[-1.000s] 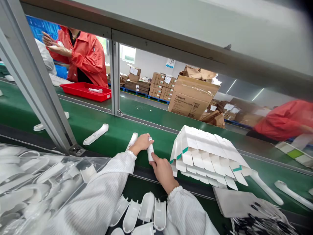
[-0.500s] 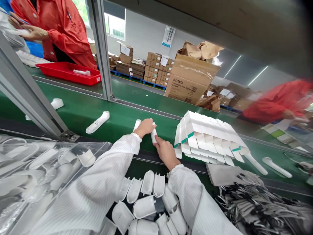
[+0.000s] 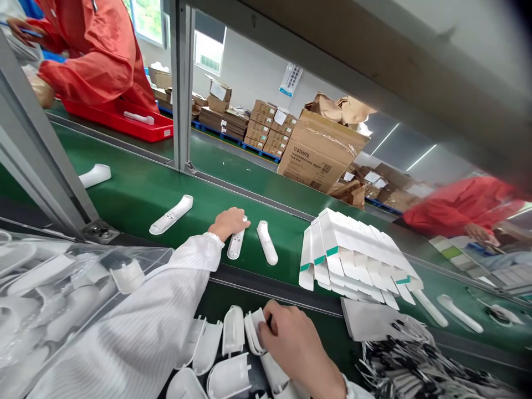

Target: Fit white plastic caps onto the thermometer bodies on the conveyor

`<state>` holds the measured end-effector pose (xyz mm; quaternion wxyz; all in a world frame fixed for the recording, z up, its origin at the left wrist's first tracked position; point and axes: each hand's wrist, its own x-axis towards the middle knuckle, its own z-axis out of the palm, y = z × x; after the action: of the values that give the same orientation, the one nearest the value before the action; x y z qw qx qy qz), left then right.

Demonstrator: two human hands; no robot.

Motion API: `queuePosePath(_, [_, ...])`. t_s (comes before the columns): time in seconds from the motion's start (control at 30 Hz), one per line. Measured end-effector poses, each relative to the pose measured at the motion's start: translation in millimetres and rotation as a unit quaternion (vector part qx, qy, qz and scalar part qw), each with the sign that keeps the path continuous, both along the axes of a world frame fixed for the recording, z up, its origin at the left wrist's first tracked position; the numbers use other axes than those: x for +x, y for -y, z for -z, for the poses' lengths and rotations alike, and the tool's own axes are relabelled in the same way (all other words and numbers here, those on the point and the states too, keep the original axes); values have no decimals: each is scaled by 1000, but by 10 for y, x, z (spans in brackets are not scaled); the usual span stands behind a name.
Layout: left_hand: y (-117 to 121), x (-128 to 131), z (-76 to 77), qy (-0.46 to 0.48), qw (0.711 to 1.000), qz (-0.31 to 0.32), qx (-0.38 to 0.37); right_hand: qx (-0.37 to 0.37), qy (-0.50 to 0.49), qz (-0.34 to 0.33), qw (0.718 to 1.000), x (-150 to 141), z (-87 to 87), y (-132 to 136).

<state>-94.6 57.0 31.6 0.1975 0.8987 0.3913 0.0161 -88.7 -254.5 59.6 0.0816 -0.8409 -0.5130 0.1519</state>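
My left hand [image 3: 230, 223] is closed around the upper end of a white handheld device [image 3: 235, 246] on the green conveyor belt; its buttoned lower part shows below my fingers. A second bent-headed white device [image 3: 267, 243] lies just right of it, untouched. Another one [image 3: 171, 215] rests farther left on the belt. Down at the near bench, my right hand [image 3: 291, 338] pinches a curved white plastic cover [image 3: 253, 331] with thumb and fingers. Several similar covers [image 3: 228, 377] lie around it, some partly hidden by my hand.
Flat white cartons [image 3: 361, 249] are stacked on the belt at right. Grey pouches and cords [image 3: 399, 354] lie in front. A plastic bag of white parts [image 3: 62, 299] fills the near left. A metal post [image 3: 182, 88] stands ahead. Two co-workers in red work beyond.
My right hand has left the device on the belt and come down to the covers, taking hold of one. My left hand has shifted left onto the neighbouring device. The view has tilted.
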Motion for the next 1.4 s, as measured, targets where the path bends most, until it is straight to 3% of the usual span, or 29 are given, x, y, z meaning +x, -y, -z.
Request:
queuePosePath(0.13, [44,40,75,23,1000,-15,12,136,-136,11,981,312,36,-226])
queuePosePath(0.23, [58,58,122,40,998,-30,25,218,-201,62,953,606,135,-533])
queuePosePath(0.37, [74,88,178,62,997,-36,39,310,-169,95,931,823,379,-981])
queuePosePath(0.5, [129,120,177,66,996,-41,39,328,-94,-4,940,793,542,-1154])
queuePosePath(0.6, [185,141,155,63,995,-58,42,283,-74,-71,954,742,589,-1089])
queuePosePath(0.73, [244,164,140,68,993,-81,45,239,-48,-100,965,771,633,-993])
queuePosePath(1.03, [329,261,170,70,997,-23,27,218,-24,-78,973,953,690,-1072])
queuePosePath(1.13, [300,251,99,66,998,10,0,213,-14,-69,975,960,597,-1011])
queuePosePath(1.23, [134,103,-87,89,996,22,17,221,-20,-29,975,946,392,-807])
queuePosePath(1.33, [-110,-133,-294,119,990,-49,63,201,-58,16,978,883,173,-427])
queuePosePath(1.4, [-234,-262,-362,89,990,-96,56,156,-78,7,985,802,81,-141])
